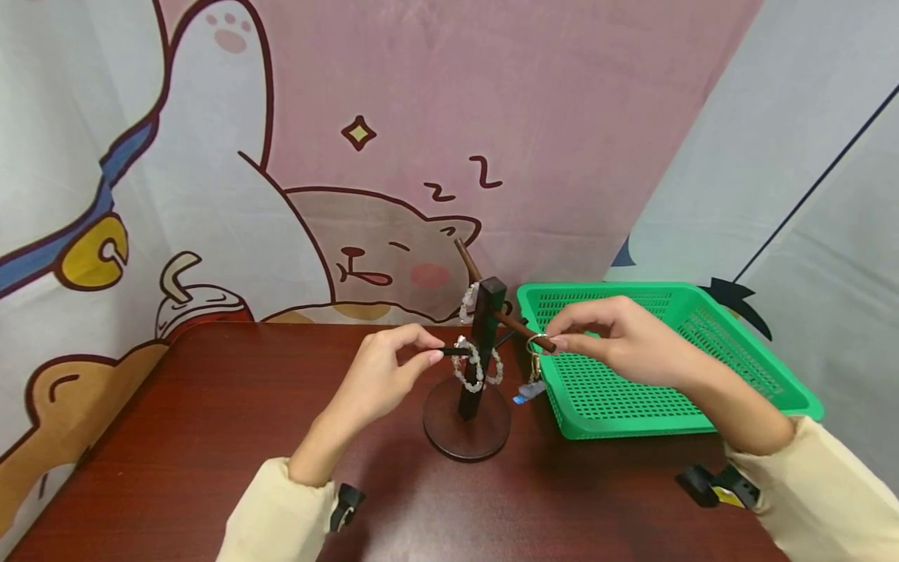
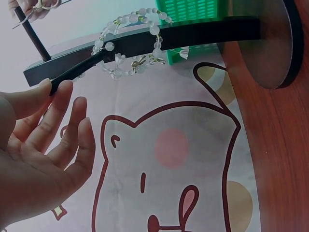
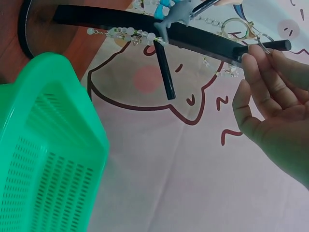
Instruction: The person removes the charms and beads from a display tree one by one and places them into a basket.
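A dark wooden stand (image 1: 485, 343) with a round base and several side pegs stands on the table. Beaded bracelets (image 1: 469, 365) hang from its pegs, pale and partly clear. My left hand (image 1: 382, 371) pinches the tip of a front peg (image 2: 77, 68) between thumb and forefinger, beside a bracelet (image 2: 130, 43). At the upper right peg (image 1: 523, 326), my right hand (image 1: 618, 343) pinches the ring of a keychain (image 1: 539, 342), which overlaps the peg's end. A grey-blue dolphin charm (image 3: 176, 18) with a bright blue bow dangles below from a gold clasp.
A green plastic basket (image 1: 653, 428) with slotted walls sits right of the stand, close by my right hand. The reddish-brown table (image 1: 246, 437) meets a cartoon-printed cloth (image 1: 562, 117) behind the stand.
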Demonstrator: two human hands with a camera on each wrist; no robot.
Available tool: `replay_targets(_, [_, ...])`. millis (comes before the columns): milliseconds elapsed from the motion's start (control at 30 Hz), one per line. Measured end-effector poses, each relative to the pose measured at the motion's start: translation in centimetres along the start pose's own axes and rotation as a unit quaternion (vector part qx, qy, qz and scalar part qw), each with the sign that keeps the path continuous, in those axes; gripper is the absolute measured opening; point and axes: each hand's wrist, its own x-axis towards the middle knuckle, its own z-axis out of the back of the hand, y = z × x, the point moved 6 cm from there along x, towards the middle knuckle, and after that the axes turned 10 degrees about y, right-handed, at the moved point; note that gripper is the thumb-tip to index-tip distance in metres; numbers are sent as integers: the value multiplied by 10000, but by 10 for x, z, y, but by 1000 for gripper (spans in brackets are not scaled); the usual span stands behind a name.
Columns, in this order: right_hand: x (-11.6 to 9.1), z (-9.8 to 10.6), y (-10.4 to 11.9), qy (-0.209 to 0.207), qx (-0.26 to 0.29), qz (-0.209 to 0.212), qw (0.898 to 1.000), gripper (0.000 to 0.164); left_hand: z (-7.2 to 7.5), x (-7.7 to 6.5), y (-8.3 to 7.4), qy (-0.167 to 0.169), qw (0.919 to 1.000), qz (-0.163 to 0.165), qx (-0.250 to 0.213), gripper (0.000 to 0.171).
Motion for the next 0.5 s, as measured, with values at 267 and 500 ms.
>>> replay_targets(267, [-6, 1, 6, 29, 9, 398, 9992, 18, 0, 1, 0, 14, 10000, 30, -5, 7])
replay_targets(500, [-12, 1, 7, 116, 93, 710, 9974, 22, 0, 0, 0, 10, 10000, 34, -38, 6])
